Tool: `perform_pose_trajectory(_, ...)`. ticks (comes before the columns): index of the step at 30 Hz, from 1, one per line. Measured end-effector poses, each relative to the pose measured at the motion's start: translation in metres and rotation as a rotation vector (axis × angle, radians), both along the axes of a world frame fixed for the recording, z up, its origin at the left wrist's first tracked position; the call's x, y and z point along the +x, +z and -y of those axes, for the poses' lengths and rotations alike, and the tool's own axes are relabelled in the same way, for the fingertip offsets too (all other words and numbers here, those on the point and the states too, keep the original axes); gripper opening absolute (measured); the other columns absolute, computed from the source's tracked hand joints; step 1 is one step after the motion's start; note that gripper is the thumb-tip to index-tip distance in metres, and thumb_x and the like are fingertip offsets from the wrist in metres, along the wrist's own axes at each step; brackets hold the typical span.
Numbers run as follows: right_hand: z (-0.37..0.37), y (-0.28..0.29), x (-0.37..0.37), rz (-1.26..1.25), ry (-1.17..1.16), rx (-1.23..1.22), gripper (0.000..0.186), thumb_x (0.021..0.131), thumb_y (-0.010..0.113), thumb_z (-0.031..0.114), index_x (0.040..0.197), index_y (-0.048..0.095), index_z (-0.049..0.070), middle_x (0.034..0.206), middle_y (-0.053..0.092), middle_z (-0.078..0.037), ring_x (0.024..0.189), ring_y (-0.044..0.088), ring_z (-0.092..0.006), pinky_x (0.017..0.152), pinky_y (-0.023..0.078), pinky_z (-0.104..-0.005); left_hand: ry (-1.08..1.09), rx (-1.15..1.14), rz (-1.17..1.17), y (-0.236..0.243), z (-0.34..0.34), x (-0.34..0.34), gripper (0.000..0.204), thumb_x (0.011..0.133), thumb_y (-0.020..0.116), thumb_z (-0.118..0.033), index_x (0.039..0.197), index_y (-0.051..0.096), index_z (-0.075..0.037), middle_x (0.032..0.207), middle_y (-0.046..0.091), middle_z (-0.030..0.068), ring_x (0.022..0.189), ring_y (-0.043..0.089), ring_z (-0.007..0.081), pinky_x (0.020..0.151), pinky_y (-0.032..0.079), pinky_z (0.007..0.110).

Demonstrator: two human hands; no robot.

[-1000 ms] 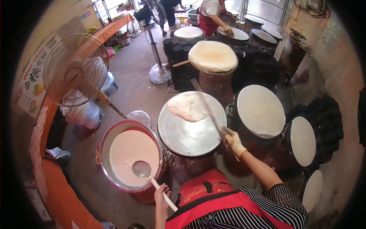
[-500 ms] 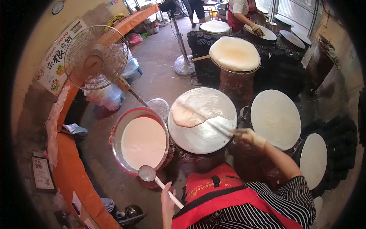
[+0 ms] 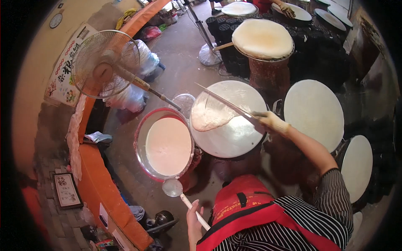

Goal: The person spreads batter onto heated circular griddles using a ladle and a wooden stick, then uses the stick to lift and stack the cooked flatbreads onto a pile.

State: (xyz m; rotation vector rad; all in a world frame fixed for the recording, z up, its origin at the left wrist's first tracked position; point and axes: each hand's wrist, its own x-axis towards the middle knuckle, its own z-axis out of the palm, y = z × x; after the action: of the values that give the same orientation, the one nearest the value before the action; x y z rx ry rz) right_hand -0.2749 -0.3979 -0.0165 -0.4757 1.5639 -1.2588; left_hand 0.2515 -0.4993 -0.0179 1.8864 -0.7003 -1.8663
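My left hand (image 3: 194,220) is closed around the white handle of a metal ladle (image 3: 172,188), whose bowl hangs by the near rim of a big round pot (image 3: 141,162). Pale batter (image 3: 168,145) fills much of that pot. My right hand (image 3: 272,121), in a light glove, grips a long thin spreading blade (image 3: 222,100), slanting across a round griddle (image 3: 243,140) to the right of the pot. A patch of batter (image 3: 210,116) lies on the griddle's left side under the blade, spread unevenly, with bare shiny metal to its right.
A standing fan (image 3: 104,71) leans in from the left by an orange counter (image 3: 96,180). More round griddles carry pale sheets (image 3: 314,115) on the right. Beyond, a large round flatbread (image 3: 263,38) sits on a stand. A co-worker's gloved hand (image 3: 287,9) is at another griddle.
The blade, blurred earlier, now shows sharply and reaches further up over the griddle's far left. The head view has shifted. My left hand still holds the ladle beside the pot.
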Motion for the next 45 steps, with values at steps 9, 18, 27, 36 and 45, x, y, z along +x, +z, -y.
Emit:
perform_pose_trajectory(9,-0.118,-0.006,0.08,0.155,0.092,0.167,0.04,0.095,0.064,0.023,0.134,0.061,0.021,0.071,0.059,0.004,0.053,0.046,-0.0046,0.046,0.035,-0.0225,-0.188,0.029,-0.022,0.001,0.046,0.003,0.023,0.091,0.067,-0.016,0.113,0.067,-0.01,0.106,0.061,-0.004,0.097,0.052,0.0078,0.094,0.047,0.032)
perform_pose_trajectory(18,-0.135,0.004,0.238,0.264,-0.208,0.184,0.036,0.095,0.062,0.024,0.131,0.064,0.023,0.064,0.048,0.007,0.051,0.037,-0.004,0.044,0.03,-0.0226,-0.645,0.04,-0.134,-0.006,0.135,0.009,0.025,0.09,0.066,-0.013,0.115,0.065,-0.007,0.095,0.057,-0.0035,0.089,0.054,0.0072,0.079,0.051,0.025)
perform_pose_trajectory(27,0.039,-0.04,0.402,0.503,-0.702,-0.348,0.049,0.096,0.048,0.013,0.145,0.047,0.019,0.061,0.037,0.008,0.046,0.032,-0.0053,0.041,0.03,-0.0235,-0.612,0.078,-0.167,-0.03,0.199,0.135,0.032,0.089,0.057,-0.005,0.12,0.064,-0.006,0.094,0.059,-0.0014,0.081,0.057,0.0104,0.075,0.049,0.024)
perform_pose_trajectory(36,0.35,-0.117,0.38,-0.478,-1.067,-0.087,0.04,0.102,0.041,0.031,0.118,0.059,-0.001,0.108,0.064,-0.03,0.105,0.059,-0.0464,0.091,0.046,-0.0454,-0.277,-0.025,-0.124,-0.013,0.187,0.245,0.034,0.082,0.057,-0.005,0.116,0.064,-0.006,0.099,0.057,-0.0008,0.086,0.052,0.0097,0.083,0.045,0.024)
perform_pose_trajectory(45,0.182,-0.093,0.439,0.032,-0.918,0.018,0.045,0.103,0.046,0.04,0.144,0.048,0.022,0.076,0.058,-0.002,0.054,0.051,-0.0152,0.048,0.046,-0.0315,-0.422,0.048,-0.183,-0.016,0.183,0.236,0.027,0.088,0.063,-0.018,0.113,0.07,-0.01,0.108,0.057,-0.0013,0.105,0.05,0.0119,0.096,0.039,0.029)
